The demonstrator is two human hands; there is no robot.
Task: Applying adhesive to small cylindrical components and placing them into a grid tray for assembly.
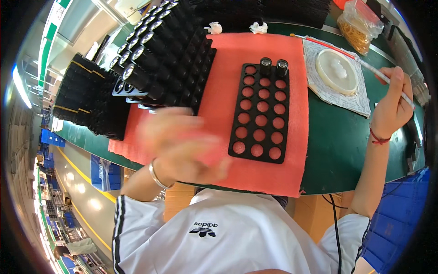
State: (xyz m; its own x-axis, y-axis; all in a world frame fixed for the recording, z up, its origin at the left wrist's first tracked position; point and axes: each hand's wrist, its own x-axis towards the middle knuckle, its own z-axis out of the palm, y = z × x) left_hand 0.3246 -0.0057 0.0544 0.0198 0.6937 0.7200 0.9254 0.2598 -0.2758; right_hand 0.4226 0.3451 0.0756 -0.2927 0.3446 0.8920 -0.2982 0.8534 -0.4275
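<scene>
Stick: thin white rod with a red end [365, 64], pinched between thumb and fingers of the right hand [393, 102], slanting over the dish, seemingly for reach.
Dish: shallow round cream plastic dish [336, 71] holding white paste, on a patterned cloth [360, 102] at the tabletop's right.
Tray: flat black tray [261, 114] of round holes on a red foam mat [292, 169]; two dark cylinders [273, 66] upright in its far row.
Left hand: [182, 144] motion-blurred over the mat; grip cannot be told.
Stock: stacked black trays of cylinders [159, 55], far left.
Tabletop: smooth green [337, 150].
</scene>
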